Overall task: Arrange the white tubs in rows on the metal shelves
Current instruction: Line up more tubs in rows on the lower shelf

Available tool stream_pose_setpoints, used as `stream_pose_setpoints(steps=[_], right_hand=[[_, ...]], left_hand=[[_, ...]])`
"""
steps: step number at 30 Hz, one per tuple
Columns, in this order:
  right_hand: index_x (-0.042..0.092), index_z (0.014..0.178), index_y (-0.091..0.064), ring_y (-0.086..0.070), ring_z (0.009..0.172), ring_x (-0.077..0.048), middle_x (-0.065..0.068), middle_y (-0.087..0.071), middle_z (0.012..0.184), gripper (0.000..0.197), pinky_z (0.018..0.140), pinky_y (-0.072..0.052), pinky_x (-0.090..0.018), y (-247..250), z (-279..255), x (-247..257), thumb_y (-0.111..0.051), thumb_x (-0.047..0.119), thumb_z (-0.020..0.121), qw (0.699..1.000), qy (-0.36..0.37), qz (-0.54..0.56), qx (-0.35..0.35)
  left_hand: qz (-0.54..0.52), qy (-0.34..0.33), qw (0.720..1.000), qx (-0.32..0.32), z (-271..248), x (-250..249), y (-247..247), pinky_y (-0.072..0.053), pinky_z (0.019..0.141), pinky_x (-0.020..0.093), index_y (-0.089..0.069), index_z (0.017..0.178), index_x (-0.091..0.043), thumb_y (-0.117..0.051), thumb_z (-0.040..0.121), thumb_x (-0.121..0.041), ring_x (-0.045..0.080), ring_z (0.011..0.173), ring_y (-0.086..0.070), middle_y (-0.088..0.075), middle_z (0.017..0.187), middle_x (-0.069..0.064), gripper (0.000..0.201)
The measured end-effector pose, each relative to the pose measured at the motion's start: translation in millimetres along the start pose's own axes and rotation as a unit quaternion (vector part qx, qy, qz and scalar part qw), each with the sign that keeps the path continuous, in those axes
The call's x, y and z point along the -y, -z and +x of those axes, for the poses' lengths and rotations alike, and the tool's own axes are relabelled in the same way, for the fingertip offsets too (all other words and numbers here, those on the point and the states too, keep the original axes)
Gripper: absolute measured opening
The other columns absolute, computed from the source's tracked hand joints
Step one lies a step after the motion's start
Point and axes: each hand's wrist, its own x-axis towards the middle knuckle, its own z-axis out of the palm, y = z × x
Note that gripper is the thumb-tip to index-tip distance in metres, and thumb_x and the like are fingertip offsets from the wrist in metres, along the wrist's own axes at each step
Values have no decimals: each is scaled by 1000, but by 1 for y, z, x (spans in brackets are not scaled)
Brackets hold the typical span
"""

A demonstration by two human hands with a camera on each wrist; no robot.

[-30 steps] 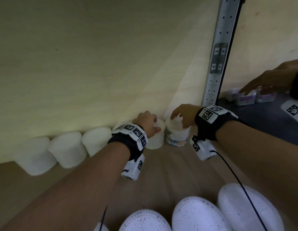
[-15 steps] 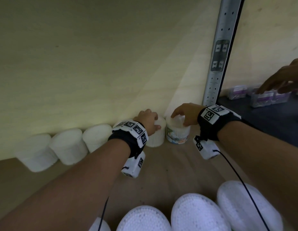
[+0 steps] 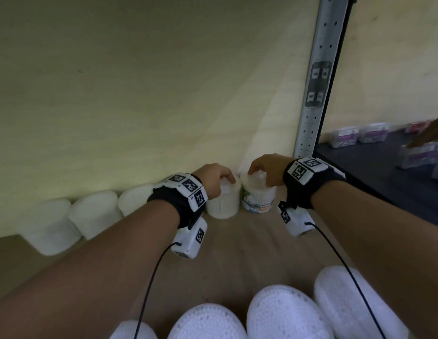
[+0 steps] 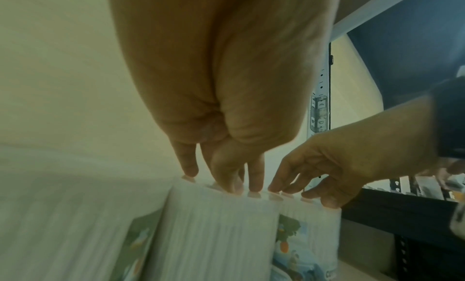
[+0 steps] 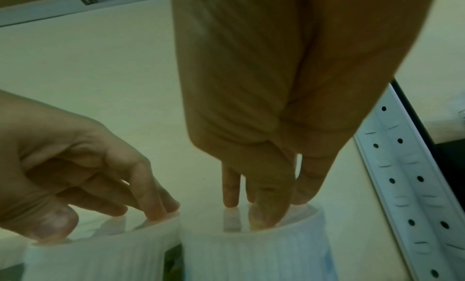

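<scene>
Two white tubs stand side by side at the back right corner of the shelf. My left hand (image 3: 214,178) grips the plain tub (image 3: 224,204) from above, fingertips round its lid. My right hand (image 3: 266,168) holds the labelled tub (image 3: 258,196) the same way. The left wrist view shows my left hand (image 4: 226,185) on its tub (image 4: 214,235), with my right hand (image 4: 302,191) beside it on the labelled tub (image 4: 309,235). In the right wrist view my right hand (image 5: 264,211) touches its tub's (image 5: 251,255) lid; my left hand (image 5: 105,219) spans the other tub (image 5: 100,255).
Three more tubs (image 3: 95,215) line the back wall to the left. Several tubs (image 3: 286,311) stand along the front edge. A perforated metal post (image 3: 318,81) bounds the wooden shelf board (image 3: 237,253) on the right. Beyond it, another person's hand (image 3: 430,133) works among small clear boxes (image 3: 345,135).
Both my hands have stayed on their tubs, which have barely shifted. The other person's hand on the neighbouring shelf has moved off to the right.
</scene>
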Motion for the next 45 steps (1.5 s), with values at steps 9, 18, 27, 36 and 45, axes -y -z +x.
stream_pose_setpoints(steps=[9,18,27,36,45], right_hand=[[20,134,-51,-46,130,-26,-7,-47,142,56,107,-39,-35,-3,0,-1,-56,-1,83,1000,-2,10,-5],[18,135,-51,-45,131,-27,-8,-46,143,54,107,-39,-34,-2,-2,2,-55,-1,84,1000,-7,11,-8],[18,136,-50,-44,131,-27,-9,-45,143,54,106,-38,-34,-2,-5,4,-54,0,86,1000,-11,9,-10],[19,136,-50,-44,132,-28,-9,-44,144,53,108,-39,-37,-3,-5,4,-53,0,86,1000,-13,14,-8],[18,136,-50,-44,132,-28,-8,-44,145,55,107,-38,-36,-3,-5,4,-54,-1,85,1000,-6,17,-4]], left_hand=[[-25,52,983,-176,3,-2,-6,-47,95,37,-61,114,-6,-60,89,-26,29,114,-53,-54,121,13,31],[42,105,988,-107,7,-4,-22,-43,100,45,-56,122,-5,-58,86,-50,32,121,-46,-48,129,14,58],[6,44,999,3,2,0,-1,-39,103,33,-45,138,-18,-56,92,-12,26,133,-42,-38,148,8,48],[-36,41,998,-20,-1,-2,-4,-41,105,36,-50,134,-17,-49,92,-7,28,133,-41,-38,146,9,42],[54,127,984,-116,11,-16,-28,-38,99,45,-52,119,-6,-51,90,-49,33,124,-39,-44,130,14,52]])
